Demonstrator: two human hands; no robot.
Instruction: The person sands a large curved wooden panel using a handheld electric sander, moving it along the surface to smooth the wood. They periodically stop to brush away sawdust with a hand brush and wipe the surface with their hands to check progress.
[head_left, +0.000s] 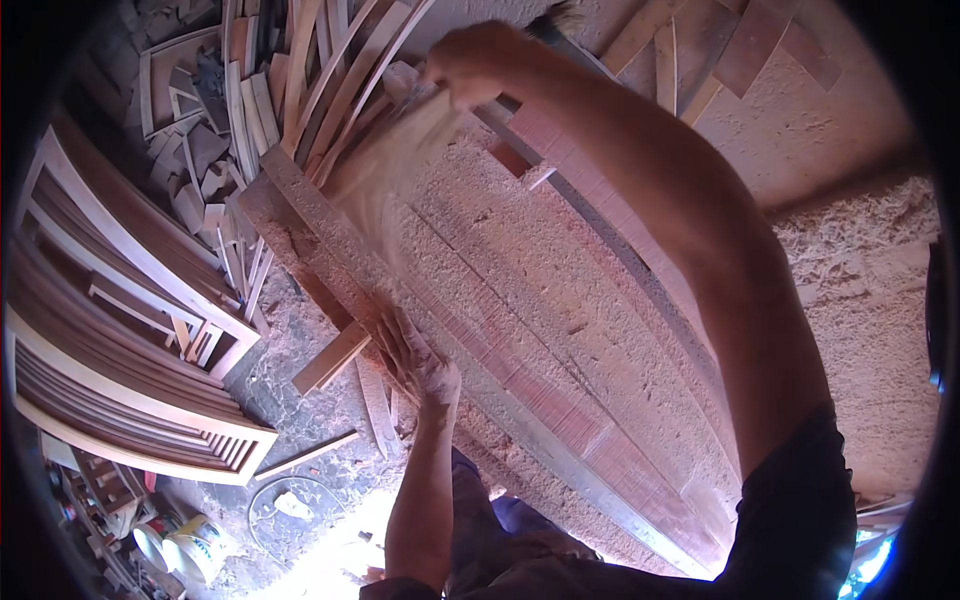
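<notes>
My left hand (416, 367) lies with fingers spread on the near edge of a sawdust-covered timber (322, 217). Just left of it a short wooden offcut (334, 356) sticks out sideways. Stretched to the far end of the bench, my right hand (476, 64) has its fingers curled at the end of a pale wooden board (397, 142). Motion blurs the board, and my fingers hide part of the grip. Sawdust coats the long wooden workbench top (525, 277), which has lengthwise gaps and reddish strips.
Slatted wooden frames (142, 405) stand at left. Long strips (337, 67) lean beyond the bench, near a pile of offcuts (199, 165). A bristle brush (555, 22) lies past my right hand. Buckets (195, 547) stand lower left; shavings (862, 255) heap at right.
</notes>
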